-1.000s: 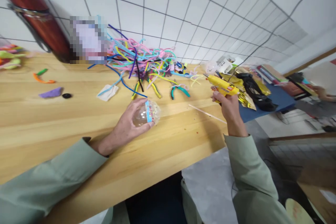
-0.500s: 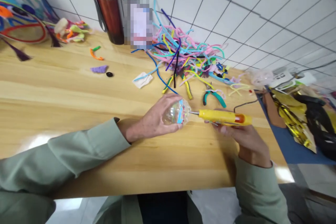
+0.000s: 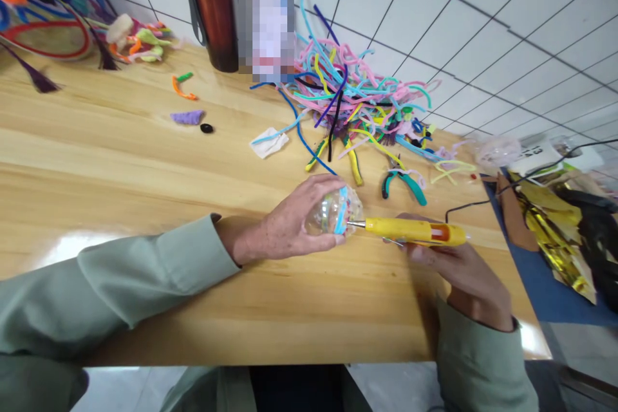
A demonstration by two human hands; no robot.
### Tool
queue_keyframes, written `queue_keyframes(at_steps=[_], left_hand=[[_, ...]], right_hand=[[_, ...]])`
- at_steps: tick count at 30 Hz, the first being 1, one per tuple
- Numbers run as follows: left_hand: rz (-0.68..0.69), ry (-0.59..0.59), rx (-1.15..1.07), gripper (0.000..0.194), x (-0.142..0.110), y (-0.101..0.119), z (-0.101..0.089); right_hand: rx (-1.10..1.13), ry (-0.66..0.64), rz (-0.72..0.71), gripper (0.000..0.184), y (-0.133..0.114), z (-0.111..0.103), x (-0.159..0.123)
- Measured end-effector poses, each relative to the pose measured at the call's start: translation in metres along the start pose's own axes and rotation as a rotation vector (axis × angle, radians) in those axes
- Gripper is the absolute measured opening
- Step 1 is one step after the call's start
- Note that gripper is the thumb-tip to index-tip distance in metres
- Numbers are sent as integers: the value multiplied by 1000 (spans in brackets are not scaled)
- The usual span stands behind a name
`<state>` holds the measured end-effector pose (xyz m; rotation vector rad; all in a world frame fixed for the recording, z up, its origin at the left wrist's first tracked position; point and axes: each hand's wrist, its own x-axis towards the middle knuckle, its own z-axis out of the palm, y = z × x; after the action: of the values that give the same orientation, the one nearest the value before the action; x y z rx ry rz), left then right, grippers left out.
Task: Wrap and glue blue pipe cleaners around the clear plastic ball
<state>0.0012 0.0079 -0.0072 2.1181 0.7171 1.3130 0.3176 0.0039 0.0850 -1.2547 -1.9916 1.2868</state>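
My left hand is wrapped round a clear plastic bottle with a light-blue band, its end facing right. In my right hand is a yellow glue gun, held level and pointing left. The gun's metal nozzle is at the bottle's right end; whether it touches cannot be made out. Green-and-yellow pliers and teal-handled pliers lie just beyond the hands.
A pile of pipe cleaners lies against the tiled wall. A dark red thermos stands behind, left. A black button and a purple piece lie left. A black cord and gold foil are on the right.
The nozzle has shifted slightly downward along the bottle's right end. Both hands keep their hold, and the whole view has shifted a little.
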Motion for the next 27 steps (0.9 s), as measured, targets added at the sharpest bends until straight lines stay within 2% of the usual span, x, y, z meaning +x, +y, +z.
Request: queue_keyframes(at_steps=[8,13,20,27], left_hand=[[-6,5,-28,84,-1,0,1],[0,5,-28,84,-1,-1,1],[-20,-9,-29,85,-1,-1,2],[-24,-4,-28,83,-1,0,2]], right_hand=[[17,-73,18,40,-8,5,5],[15,-23,56,43,-5,6,4],[29,-20,92,44,-5,7,4],[40,-7,70,39,-1,7,3]])
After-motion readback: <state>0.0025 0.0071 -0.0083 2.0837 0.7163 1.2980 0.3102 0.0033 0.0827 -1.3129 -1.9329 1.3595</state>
